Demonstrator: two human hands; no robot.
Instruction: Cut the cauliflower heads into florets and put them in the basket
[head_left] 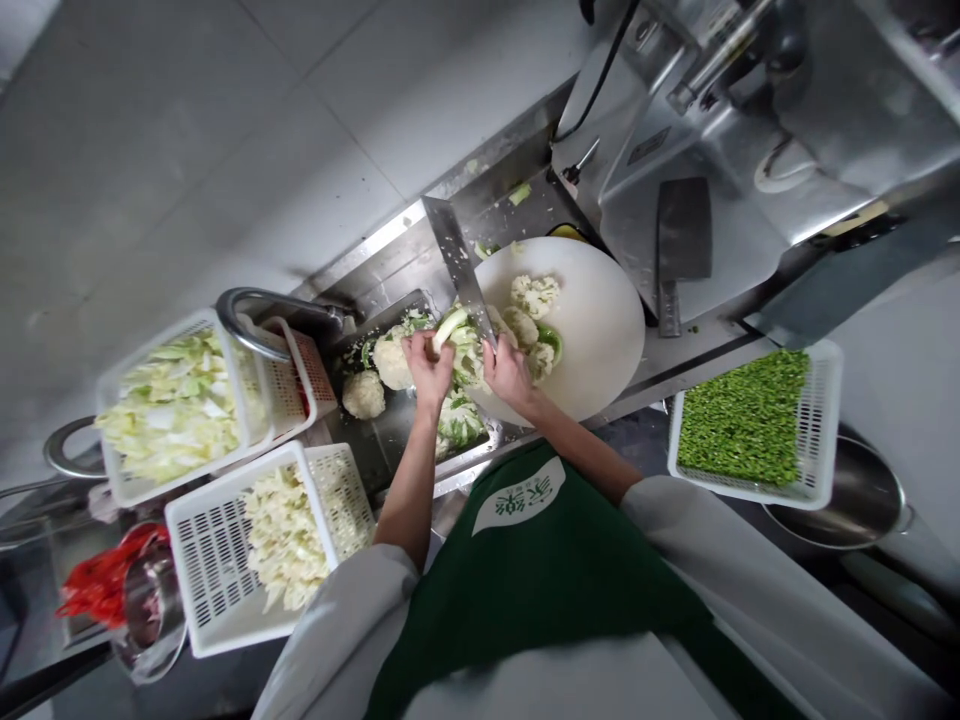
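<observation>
My left hand (430, 375) is closed around a cauliflower (469, 362) by its pale green stalk, over the left edge of the round white cutting board (600, 340). In my right hand (511, 380) is a kitchen knife (459, 265), its broad blade pointing up and away from me, right beside the cauliflower. My fingers hide the handle. Several cut cauliflower pieces (535, 296) lie on the board to the right of the knife. Left of my left hand, more cauliflower heads (364, 394) sit in the metal sink (409, 305).
At left, one white basket (244, 400) holds chopped cabbage and another (217, 625) holds cauliflower florets. A faucet (255, 295) arches over the sink side. A cleaver (684, 230) lies at right, above a basket of chopped greens (823, 420) and a metal pot (874, 490).
</observation>
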